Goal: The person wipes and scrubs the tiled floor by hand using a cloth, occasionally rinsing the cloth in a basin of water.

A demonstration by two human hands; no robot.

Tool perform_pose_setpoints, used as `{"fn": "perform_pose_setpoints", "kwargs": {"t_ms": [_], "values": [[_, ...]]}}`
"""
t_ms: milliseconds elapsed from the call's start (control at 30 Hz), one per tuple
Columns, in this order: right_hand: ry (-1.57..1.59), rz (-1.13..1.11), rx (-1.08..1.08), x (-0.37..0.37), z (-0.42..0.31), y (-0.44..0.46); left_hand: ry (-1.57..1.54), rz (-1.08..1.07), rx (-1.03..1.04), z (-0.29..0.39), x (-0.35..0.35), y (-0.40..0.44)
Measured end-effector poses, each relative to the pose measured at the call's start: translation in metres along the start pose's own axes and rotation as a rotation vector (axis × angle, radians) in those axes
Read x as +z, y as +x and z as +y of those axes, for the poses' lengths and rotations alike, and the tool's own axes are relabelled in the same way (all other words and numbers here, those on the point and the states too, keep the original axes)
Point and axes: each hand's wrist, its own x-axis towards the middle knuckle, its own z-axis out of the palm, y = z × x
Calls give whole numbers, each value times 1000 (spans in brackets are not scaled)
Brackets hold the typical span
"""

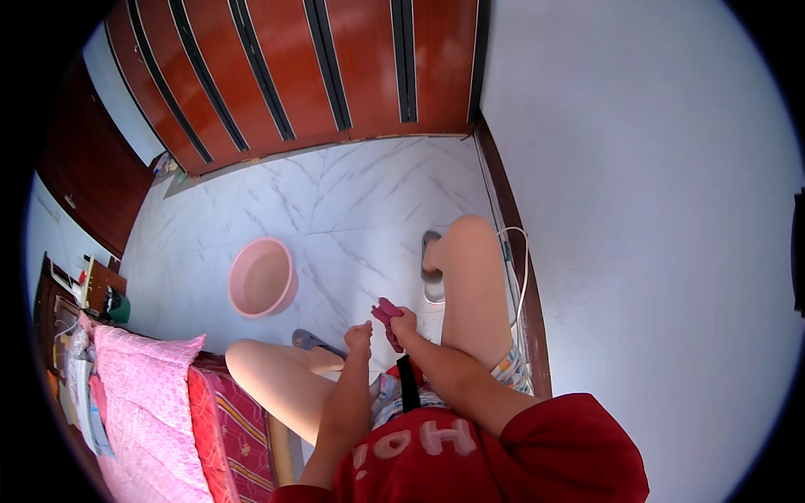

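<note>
My right hand (405,325) is closed around a crumpled dark pink cloth (386,312), whose bunched ends stick out on the left and hang below the fingers. Just to the left, my left hand (359,338) is curled shut, apart from the cloth. Whatever its fingers may hold is hidden. Both hands are in front of my body, between my knees. A pink plastic basin (262,277) sits on the floor ahead and to the left, out of reach of the hands.
Marble-patterned tiles (352,193) cover the floor up to a red-brown wardrobe (360,67). At left is a bed with a pink pillow (151,369). Along the right wall (637,210) runs a white cable (526,268). A green bin (119,308) stands at far left.
</note>
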Motion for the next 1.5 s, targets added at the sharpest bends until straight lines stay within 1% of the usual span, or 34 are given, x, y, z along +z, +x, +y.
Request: {"fn": "perform_pose_setpoints", "kwargs": {"t_ms": [67, 100, 133, 167, 267, 300, 367, 400, 467, 500, 567, 600, 633, 700, 733, 800, 833, 867, 900, 933, 967, 1000, 1033, 1067, 1133, 1167, 1200, 1233, 1267, 1333, 1367, 1433, 1467, 1500], "values": [[-3, 0, -6, -1, -6, -4, -148, 43, 49, 6, 3, 0], [-17, 29, -76, 0, -6, -2, -153, 36, 49, 10, 4, -1], [-33, 56, -142, 1, -5, -1, -221, 25, 12, 11, 5, -3], [-40, 62, -136, 1, -1, 0, -286, 15, -30, 10, 5, -7], [32, 114, -113, 0, 5, -3, -305, -52, -77, -7, 7, -12], [57, 109, -73, 1, 7, -3, -294, -60, -89, -14, 9, -12], [86, 112, -19, -1, 9, -2, -171, -60, -163, -25, 11, -13], [130, 105, -18, 0, 6, -5, -155, -65, -172, -33, 9, -6], [187, 92, -10, 1, 2, -10, 77, -128, -168, -52, 2, 11], [184, 96, 5, 2, 5, -9, 85, -128, -182, -54, -1, 11], [20, 176, -62, 3, 20, -3, 47, -50, -82, -52, -2, 7], [-127, 255, -169, 4, 37, 3, 58, -38, -45, -58, -2, 12], [-156, 228, -92, -1, 41, 1, 58, -28, -72, -66, -2, 18], [-256, 287, -89, 0, 59, -2, 125, 13, 65, -90, -4, 24], [-277, 269, -54, 0, 69, -4, 135, 28, 24, -102, -4, 26], [-205, 256, 56, 7, 92, -9, 444, -119, -83, -131, -11, 35], [-216, 245, 91, 10, 93, -15, 458, -112, -118, -156, -15, 42], [-178, 185, 122, 12, 86, -22, 634, -165, 42, -187, -15, 52], [-136, 131, 149, 14, 84, -26, 726, -203, 113, -198, -17, 49], [-77, 88, 147, 20, 99, -21, 816, -234, 188, -198, -18, 41], [-79, 90, 173, 22, 116, -20, 624, -122, 64, -198, -12, 33], [-135, 48, 181, 21, 114, -23, 428, -9, -52, -194, -10, 25], [-190, 5, 186, 20, 111, -26, 437, -14, -65, -215, -14, 35], [-213, -3, 195, 19, 107, -31, 526, -113, -39, -234, -20, 42], [-254, -10, 171, 13, 115, -37, 486, -182, -236, -180, -14, 10], [-296, -23, 133, 10, 117, -39, 484, -183, -233, -171, -12, 2], [-297, -25, 126, 6, 117, -43, 397, -143, -234, -167, -11, -4], [-300, -20, 168, 3, 119, -50, 311, -101, -235, -163, -12, -10], [-298, -15, 213, 1, 121, -57, 312, -98, -231, -159, -13, -15], [-276, -1, 222, -2, 144, -70, 164, -115, -170, -157, -18, -30], [-258, 14, 215, -3, 154, -70, 163, -114, -159, -156, -19, -34], [-269, 34, 192, -7, 159, -79, 207, -133, -220, -163, -20, -41], [-284, 60, 179, -8, 163, -84, 207, -134, -211, -167, -21, -46], [-279, 63, 175, -12, 165, -92, 216, -96, -146, -175, -23, -51]]}}
